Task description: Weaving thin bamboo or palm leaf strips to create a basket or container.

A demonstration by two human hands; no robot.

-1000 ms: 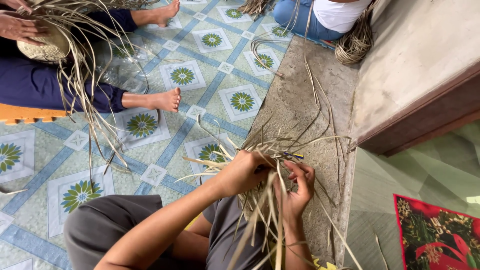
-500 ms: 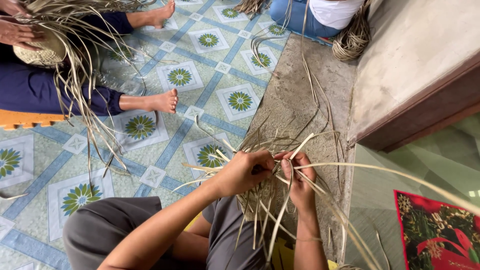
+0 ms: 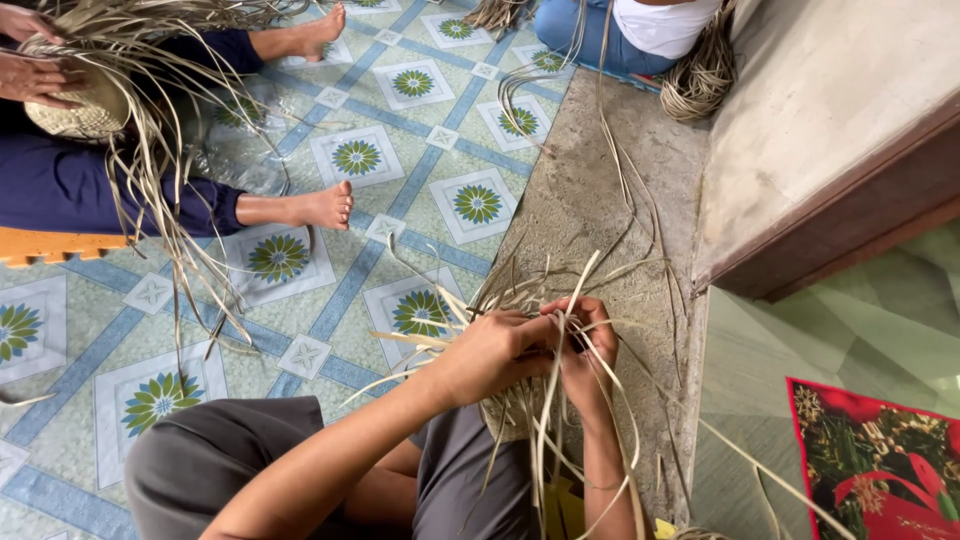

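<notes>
I sit on the floor with a bundle of pale dried palm strips (image 3: 545,420) in front of my knees. My left hand (image 3: 492,350) is closed around the woven knot of strips where they cross. My right hand (image 3: 585,340) pinches single strips at the same spot, fingers bent, touching the left hand. Long loose ends fan out over my lap and over the grey concrete strip (image 3: 590,200). My grey trousers (image 3: 230,470) fill the lower left.
Another person at the top left, in dark blue with bare feet (image 3: 320,205), holds a half-woven round basket (image 3: 75,110) with trailing strips. A third person (image 3: 640,25) sits at the top beside a coil of strips (image 3: 700,75). Tiled floor (image 3: 380,160), concrete step (image 3: 830,130), red cloth (image 3: 880,460).
My hands have drawn closer together on the knot. The long strip that swept out to the right has been pulled in, and the loose ends now hang down over my lap.
</notes>
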